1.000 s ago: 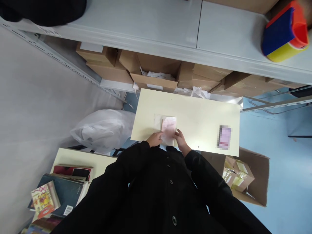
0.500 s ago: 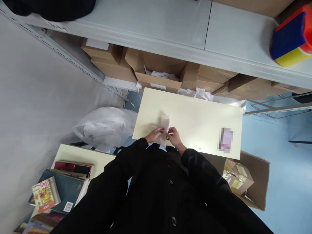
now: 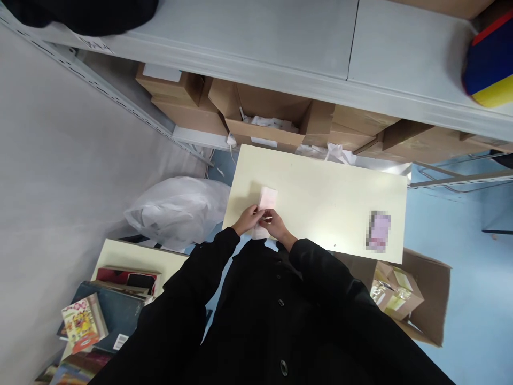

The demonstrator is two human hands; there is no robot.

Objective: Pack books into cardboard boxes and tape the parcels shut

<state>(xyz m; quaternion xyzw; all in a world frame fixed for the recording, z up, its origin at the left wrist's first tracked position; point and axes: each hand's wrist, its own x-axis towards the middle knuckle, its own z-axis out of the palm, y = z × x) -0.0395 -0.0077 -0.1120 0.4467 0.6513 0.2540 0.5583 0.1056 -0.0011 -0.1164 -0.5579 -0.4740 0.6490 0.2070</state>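
Observation:
A pale pink strip (image 3: 267, 197), thin like paper or cloth, lies lengthwise across the left part of a cream tabletop (image 3: 312, 192). Its near end reaches the table's front edge. My left hand (image 3: 248, 219) pinches the strip around its middle from the left. From the right, my right hand (image 3: 276, 224) grips it with curled fingers, and the fingertips of both hands meet there. The fingers hide the middle of the strip. Far to the right on the same table lies a pixelated purple-pink flat object (image 3: 379, 231).
Cardboard boxes (image 3: 264, 128) line the lower level of a grey shelf (image 3: 248, 48) behind the table. A white plastic bag (image 3: 176, 211) bulges at the left. Books (image 3: 108, 310) lie on a second table. An open carton (image 3: 428, 299) stands at the right.
Both hands have shifted slightly left and closed together on the strip. The strip's far part now looks flatter and more opaque. The whole view has moved a little.

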